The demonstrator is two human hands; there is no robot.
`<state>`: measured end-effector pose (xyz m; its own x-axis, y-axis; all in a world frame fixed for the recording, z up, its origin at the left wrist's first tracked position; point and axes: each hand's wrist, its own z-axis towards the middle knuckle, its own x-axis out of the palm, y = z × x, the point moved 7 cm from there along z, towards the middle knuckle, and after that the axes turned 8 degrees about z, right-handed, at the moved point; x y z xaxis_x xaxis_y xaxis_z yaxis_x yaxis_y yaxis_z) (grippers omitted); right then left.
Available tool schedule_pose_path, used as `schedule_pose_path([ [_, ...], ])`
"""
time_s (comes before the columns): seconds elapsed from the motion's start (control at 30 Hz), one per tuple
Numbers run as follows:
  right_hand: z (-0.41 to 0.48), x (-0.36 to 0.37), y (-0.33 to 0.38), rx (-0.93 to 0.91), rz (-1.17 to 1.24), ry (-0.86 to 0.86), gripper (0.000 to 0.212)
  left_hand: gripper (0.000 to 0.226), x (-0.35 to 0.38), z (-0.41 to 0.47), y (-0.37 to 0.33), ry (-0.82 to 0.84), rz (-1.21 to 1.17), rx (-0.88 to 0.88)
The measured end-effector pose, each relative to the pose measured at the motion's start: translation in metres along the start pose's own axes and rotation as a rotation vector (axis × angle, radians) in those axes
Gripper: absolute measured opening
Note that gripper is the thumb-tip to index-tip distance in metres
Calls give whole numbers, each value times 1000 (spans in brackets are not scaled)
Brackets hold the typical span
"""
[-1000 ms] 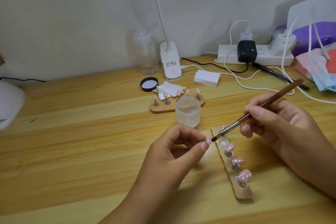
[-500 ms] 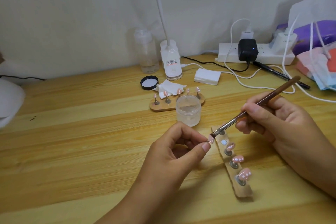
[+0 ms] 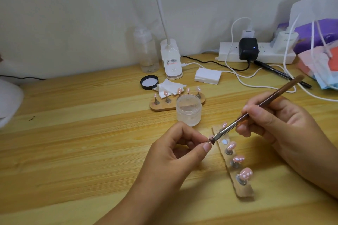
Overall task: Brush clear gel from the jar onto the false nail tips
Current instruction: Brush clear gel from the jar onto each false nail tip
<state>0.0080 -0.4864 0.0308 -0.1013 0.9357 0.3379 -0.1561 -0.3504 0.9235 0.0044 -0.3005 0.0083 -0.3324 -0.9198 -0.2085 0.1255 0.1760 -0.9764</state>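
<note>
My left hand pinches a small pink nail tip on its stand between thumb and forefinger. My right hand grips a brown-handled brush, whose bristles touch that tip. The open jar of clear gel stands just behind my left hand. A wooden holder beside my right hand carries several pink tips with white dots, and one round magnet spot on it is bare. A second wooden holder with several tips lies behind the jar.
The jar's black lid and a crumpled wipe lie behind the far holder. A clear bottle, a white lamp base, a pad stack, a power strip with cables, a pen and face masks line the back of the wooden table.
The brush tip has slid a little left and down along the nail tip held in my left hand. Both hands stay in about the same place.
</note>
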Motion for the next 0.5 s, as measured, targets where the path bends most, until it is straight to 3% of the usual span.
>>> schedule_pose_path([
  [0.33,2,-5,0,-21,-27,-59,40,13,-1,0,2,-4,15,-5],
  [0.5,3,-11,3,-87,-1,-88,4,7,-1,-1,1,-10,7,-11],
])
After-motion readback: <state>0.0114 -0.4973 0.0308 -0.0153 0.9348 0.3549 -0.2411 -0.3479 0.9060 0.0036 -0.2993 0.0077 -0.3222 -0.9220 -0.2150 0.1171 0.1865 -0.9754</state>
